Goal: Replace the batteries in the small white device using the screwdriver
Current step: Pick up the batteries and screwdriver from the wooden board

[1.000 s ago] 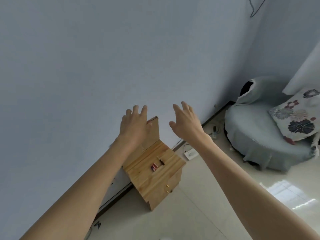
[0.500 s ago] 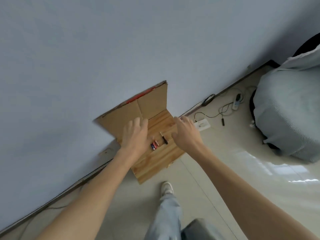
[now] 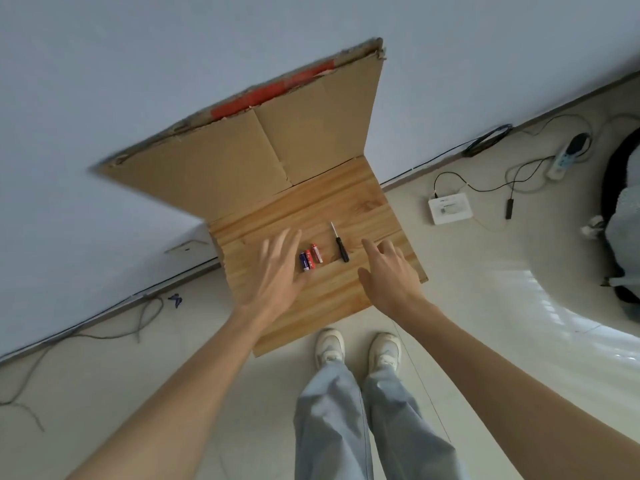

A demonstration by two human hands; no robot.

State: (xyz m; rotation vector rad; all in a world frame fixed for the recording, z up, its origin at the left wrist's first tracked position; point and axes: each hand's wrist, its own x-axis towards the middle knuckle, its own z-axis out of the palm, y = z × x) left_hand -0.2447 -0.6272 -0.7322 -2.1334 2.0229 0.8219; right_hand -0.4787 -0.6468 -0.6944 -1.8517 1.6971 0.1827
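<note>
A small wooden table (image 3: 367, 209) stands against the wall. On it lie three small batteries (image 3: 310, 260), red and blue, side by side. Just right of them lies a screwdriver (image 3: 340, 243) with a black handle and thin metal shaft. My left hand (image 3: 275, 271) hovers open just left of the batteries, fingers spread. My right hand (image 3: 389, 271) hovers open to the right of the screwdriver handle. Neither hand holds anything. No small white device shows on the tabletop.
A flattened cardboard sheet (image 3: 242, 157) leans against the wall behind the table. On the floor to the right are a white box (image 3: 449, 210), cables and a power strip (image 3: 568, 157). A grey cushioned seat (image 3: 623, 230) sits far right. My shoes (image 3: 356, 348) stand before the table.
The view has tilted down from the wall to the table and my feet. Both hands have come down from mid-air to just above the tabletop.
</note>
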